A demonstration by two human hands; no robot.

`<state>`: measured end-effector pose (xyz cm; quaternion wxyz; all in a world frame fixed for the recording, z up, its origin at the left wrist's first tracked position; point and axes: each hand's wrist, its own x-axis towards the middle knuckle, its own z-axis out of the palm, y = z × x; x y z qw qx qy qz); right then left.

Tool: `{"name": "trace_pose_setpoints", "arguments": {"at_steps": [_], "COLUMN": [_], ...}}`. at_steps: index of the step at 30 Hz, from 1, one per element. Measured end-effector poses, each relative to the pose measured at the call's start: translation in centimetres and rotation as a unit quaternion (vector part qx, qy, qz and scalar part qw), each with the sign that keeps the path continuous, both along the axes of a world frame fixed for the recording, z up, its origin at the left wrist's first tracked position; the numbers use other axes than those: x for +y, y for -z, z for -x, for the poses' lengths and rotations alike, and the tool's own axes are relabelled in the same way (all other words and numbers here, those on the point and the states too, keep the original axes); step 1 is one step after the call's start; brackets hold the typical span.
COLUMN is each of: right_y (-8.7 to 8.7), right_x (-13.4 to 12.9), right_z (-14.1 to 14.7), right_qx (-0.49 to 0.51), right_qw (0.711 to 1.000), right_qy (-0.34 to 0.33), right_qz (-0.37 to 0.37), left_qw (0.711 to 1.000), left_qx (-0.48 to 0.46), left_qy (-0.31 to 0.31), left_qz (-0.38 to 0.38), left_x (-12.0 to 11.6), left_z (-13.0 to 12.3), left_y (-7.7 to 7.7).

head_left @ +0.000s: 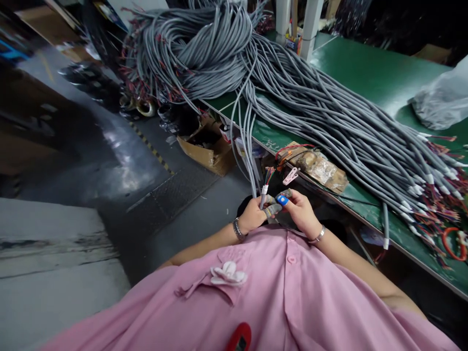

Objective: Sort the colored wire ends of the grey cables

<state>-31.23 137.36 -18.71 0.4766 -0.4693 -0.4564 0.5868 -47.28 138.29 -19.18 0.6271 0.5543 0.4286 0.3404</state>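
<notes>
In front of my waist my left hand (255,214) is closed around a grey cable (263,199). Its end points up, with white tape (265,189) at the sheath's edge and thin coloured wires (269,174) fanning out above. Grey covers wrap some fingertips of both hands. My right hand (300,210) is pinched close to the left fingertips; a blue cover or wrap (282,200) shows on its thumb. Whatever lies between those right fingers, if anything, is too small to make out. Just beyond, a pink clip (291,176) is at the bench edge.
Long grey cables (310,102) lie across the green bench (365,73), with a big coil (204,48) at its far left. A taped wooden block (318,168) sits near the edge. An open cardboard box (204,151) stands on the floor; a plastic bag (444,97) is at right.
</notes>
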Motion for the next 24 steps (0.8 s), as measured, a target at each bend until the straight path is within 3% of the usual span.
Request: {"name": "trace_pose_setpoints", "arguments": {"at_steps": [4,12,15,18,22,24], "right_y": [-0.3,0.1,0.5,0.2,-0.8,-1.3], "right_x": [0.1,0.5,0.6,0.6,0.5,0.4], "right_z": [-0.2,-0.3,-0.2,0.0,0.5,0.7], "right_qx": [-0.02,0.009,0.027,0.039,0.041,0.041], "right_qw": [1.0,1.0,0.999,0.999,0.998,0.998], "right_qy": [-0.01,0.005,0.016,0.021,-0.022,-0.027], "right_qz": [-0.021,0.013,0.024,0.025,0.033,0.039], "left_qw": [1.0,0.987,0.983,0.99,0.998,0.998], "left_qx": [0.013,-0.099,-0.111,-0.091,-0.034,-0.025], "left_qy": [0.021,-0.11,-0.129,-0.093,0.011,0.029], "left_qz": [0.0,0.06,0.072,0.06,0.054,0.058], "left_x": [0.3,0.1,0.1,0.2,0.5,0.6], "left_z": [0.3,-0.5,-0.6,-0.5,0.0,0.2], "left_y": [0.0,1.4,1.5,1.2,0.9,1.0]}}
